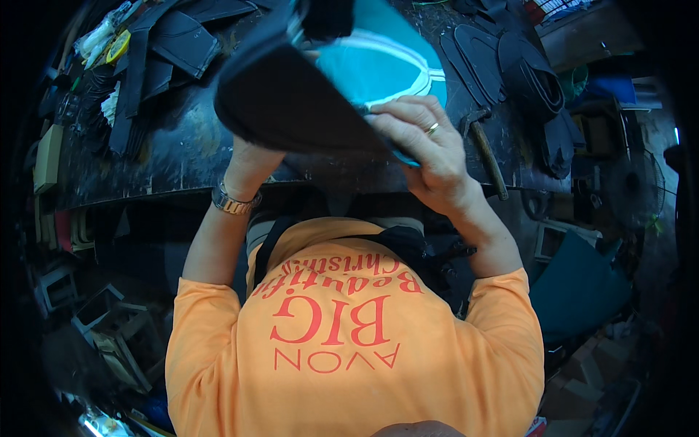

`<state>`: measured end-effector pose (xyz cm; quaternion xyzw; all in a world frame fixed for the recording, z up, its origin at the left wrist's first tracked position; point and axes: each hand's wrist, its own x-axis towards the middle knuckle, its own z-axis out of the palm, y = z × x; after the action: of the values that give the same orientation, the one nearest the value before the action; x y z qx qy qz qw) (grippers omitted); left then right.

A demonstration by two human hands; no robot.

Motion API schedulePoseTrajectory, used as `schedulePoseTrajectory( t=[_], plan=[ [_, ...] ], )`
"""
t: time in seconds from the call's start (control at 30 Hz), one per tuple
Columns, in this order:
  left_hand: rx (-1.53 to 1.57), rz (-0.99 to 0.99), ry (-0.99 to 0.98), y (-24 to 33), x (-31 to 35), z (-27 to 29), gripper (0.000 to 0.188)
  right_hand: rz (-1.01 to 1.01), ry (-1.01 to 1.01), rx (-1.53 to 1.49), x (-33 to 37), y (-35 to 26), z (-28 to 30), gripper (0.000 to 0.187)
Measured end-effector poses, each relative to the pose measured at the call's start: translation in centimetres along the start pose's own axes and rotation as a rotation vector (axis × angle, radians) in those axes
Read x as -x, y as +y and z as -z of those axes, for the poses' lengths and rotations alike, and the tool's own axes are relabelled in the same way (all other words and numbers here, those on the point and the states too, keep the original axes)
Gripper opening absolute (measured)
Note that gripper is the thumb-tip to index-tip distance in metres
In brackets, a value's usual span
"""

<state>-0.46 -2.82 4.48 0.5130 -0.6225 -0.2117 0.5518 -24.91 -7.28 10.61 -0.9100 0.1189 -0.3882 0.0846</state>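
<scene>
Raised over the near edge of the bench is a black and teal bag-like piece, with a stiff, curved black side and a teal inside trimmed in white piping. Its lower right edge is pinched in my right hand, which wears a ring; the thumb is below and the fingers are bent over the rim. My left hand reaches up behind the black side, a metal watch on its wrist. The fingers of that hand are hidden by the piece, so their grip does not show.
A hammer lies on the dark bench, right of my right hand. Stacked black cut pieces and a black roll are at the far right. More black pieces pile up at the far left. A fan stands beyond the bench's right end.
</scene>
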Motion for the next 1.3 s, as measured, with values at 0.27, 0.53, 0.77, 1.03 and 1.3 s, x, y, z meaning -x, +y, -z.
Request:
schedulePoseTrajectory(
  t=[0.27,0.53,0.77,1.03,1.3],
  plan=[
    [0.719,0.457,0.104,-1.4,3.3,-1.7,0.066,-0.58,0.484,-1.014,2.1,0.1,0.1,0.032],
    [0.359,0.374,-0.145,0.4,-0.2,-1.0,0.072,-1.203,0.463,-1.657,4.6,0.4,-3.5,0.033],
    [-0.48,0.157,-0.333,1.1,0.1,-2.1,0.108,-0.937,-0.038,-2.029,7.7,0.0,-6.2,0.055],
    [-0.799,0.051,-0.308,1.9,0.8,-6.1,0.133,-1.06,-0.697,-0.857,7.6,3.3,3.2,0.025],
    [-0.777,0.023,-0.25,1.4,0.5,-7.4,0.131,-0.811,-0.063,-0.637,5.5,12.3,2.7,0.092]
  ],
)
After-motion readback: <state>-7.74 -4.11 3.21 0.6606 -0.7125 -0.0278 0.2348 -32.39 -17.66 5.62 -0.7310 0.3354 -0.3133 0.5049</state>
